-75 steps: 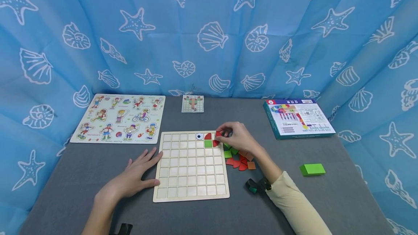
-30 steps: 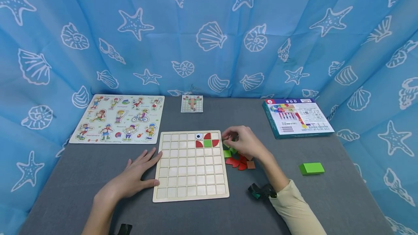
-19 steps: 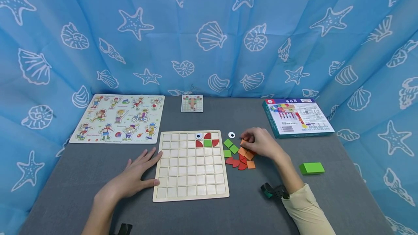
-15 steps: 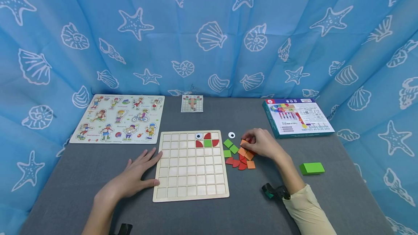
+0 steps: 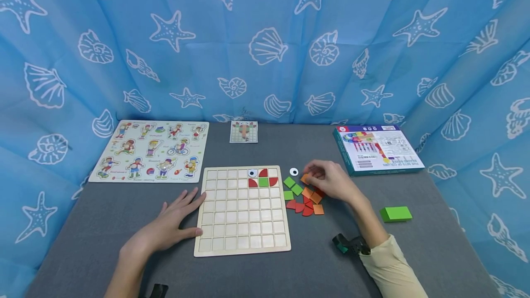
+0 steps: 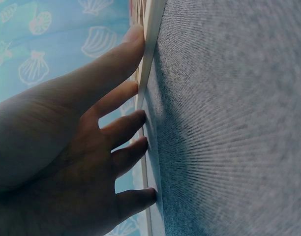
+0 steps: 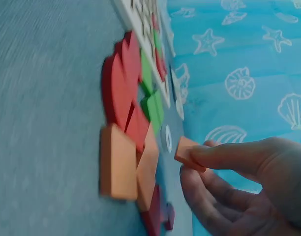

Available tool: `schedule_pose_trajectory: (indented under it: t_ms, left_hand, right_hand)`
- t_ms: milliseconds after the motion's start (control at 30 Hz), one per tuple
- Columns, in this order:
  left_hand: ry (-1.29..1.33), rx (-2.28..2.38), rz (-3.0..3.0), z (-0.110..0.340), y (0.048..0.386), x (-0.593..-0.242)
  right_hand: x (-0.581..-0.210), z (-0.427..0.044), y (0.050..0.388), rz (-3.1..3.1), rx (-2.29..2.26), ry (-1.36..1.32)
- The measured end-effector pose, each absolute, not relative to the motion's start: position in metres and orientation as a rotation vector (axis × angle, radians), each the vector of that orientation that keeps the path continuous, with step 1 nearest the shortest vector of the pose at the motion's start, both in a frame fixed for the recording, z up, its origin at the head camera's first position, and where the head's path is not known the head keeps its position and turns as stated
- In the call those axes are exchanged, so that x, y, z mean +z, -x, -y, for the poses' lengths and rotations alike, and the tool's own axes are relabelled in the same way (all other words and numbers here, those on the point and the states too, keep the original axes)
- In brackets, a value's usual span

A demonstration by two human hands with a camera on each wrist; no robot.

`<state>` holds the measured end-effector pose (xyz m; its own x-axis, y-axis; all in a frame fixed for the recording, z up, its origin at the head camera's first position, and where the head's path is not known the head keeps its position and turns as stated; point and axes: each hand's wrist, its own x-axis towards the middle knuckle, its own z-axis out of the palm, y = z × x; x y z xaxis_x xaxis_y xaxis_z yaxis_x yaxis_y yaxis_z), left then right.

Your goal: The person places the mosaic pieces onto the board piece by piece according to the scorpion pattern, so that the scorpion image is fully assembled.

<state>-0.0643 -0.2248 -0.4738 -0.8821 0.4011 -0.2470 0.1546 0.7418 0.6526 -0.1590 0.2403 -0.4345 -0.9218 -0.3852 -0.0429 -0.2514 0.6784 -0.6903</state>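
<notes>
An orange tile [image 7: 183,149] is hanging just above the worktop [image 5: 306,272] beyond the loose pile; the right hand [image 5: 329,180] is pinching it, its grip closing thumb against fingers.

Around it, the pile is lying beside the right edge of the board [image 5: 243,217]: green tiles [image 5: 296,189], red pieces [image 5: 308,212], further orange squares [image 5: 318,209]. A loose eye disc [image 5: 293,172] is resting apart, just beyond the greens.

Progress: five cells near the board's far right corner are holding pieces. A seated eye disc [image 5: 252,173] and a red quarter [image 5: 263,173] are occupying the far row; a green square [image 5: 263,181] is sitting between two reds in the next row. No orange is showing in the grid, and most cells are standing bare. Judged by the pile, the greater part is remaining.

The left hand [image 5: 167,222] is steadying the board's left edge, fingers spreading straight, grip holding nothing.

Farther out, a picture card [image 5: 244,132] is lying beyond the board.

Against the earliest frame: the red left of the green is now filling a formerly bare cell, and the right hand is working at the pile rather than over the board's corner.
</notes>
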Motion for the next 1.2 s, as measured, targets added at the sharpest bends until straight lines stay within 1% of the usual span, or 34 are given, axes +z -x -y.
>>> schedule_pose_trajectory:
  t_ms: [33,200,533,900,1200]
  left_hand:
    - [-0.426,0.905,-2.566,0.222,0.063,-0.468]
    - [-0.408,0.888,-2.552,0.22,0.064,-0.465]
    - [-0.46,0.926,-2.579,0.23,0.067,-0.489]
    - [-0.502,0.961,-2.58,0.228,0.064,-0.48]
    - [-0.447,0.92,-2.589,0.227,0.066,-0.482]
  right_hand:
    - [-0.433,-0.238,0.158,-2.695,-1.101,0.524]
    - [-0.428,-0.22,0.153,-2.644,-1.191,0.546]
    - [-0.43,-0.167,0.147,-2.536,-1.299,0.611]
    - [-0.44,-0.111,0.158,-2.565,-1.135,0.835]
    - [-0.442,-0.086,0.158,-2.65,-1.028,0.835]
